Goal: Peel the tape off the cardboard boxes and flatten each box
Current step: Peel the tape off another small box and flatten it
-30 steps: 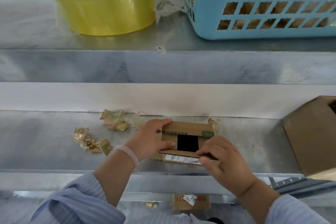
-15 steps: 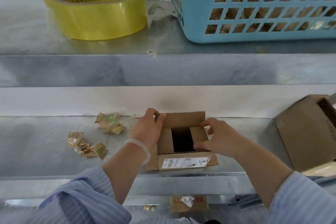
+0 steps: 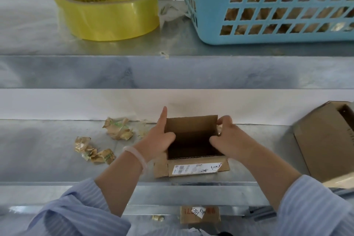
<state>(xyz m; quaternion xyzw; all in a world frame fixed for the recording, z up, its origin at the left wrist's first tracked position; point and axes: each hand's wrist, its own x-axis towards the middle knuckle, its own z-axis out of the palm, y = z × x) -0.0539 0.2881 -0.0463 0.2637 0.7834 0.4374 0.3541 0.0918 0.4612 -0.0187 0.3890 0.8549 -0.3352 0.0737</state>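
Note:
A small brown cardboard box (image 3: 191,125) stands on the lower metal shelf with its top open and a dark, empty-looking inside. Its front flap with a white shipping label (image 3: 196,168) lies folded down toward me. My left hand (image 3: 156,140) holds the box's left wall, thumb inside and index finger pointing up along the outside. My right hand (image 3: 229,140) grips the right wall, thumb inside and fingers curled at the back right corner. Crumpled wads of peeled tape (image 3: 118,128) (image 3: 93,150) lie on the shelf to the left.
On the upper shelf sit a yellow tape roll (image 3: 107,13) and a blue plastic basket (image 3: 268,5) holding crumpled scraps. A larger cardboard box (image 3: 325,143) lies at the right end of the lower shelf. Another labelled box (image 3: 199,214) shows below the shelf edge.
The box's top flaps have been opened out. Both hands moved from the flaps to the box's two side walls, and the inner side flaps no longer cover the opening.

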